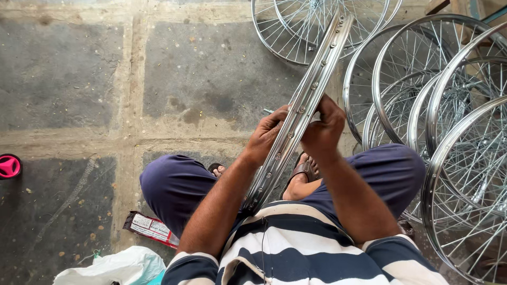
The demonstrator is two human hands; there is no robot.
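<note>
The left hand (266, 138) and right hand (323, 129) are gripping a bare wheel rim (301, 108) standing edge-up between the knees (finished spoked wheels (449, 121) are leaning at the right), fingers closed around it, so keeping it steady is probably mattering most.

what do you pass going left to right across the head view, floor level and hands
pink round plastic thing → white plastic bag → red-edged flat packet → left hand → shiny metal wheel rim → right hand → stacked spoked silver wheels
</note>
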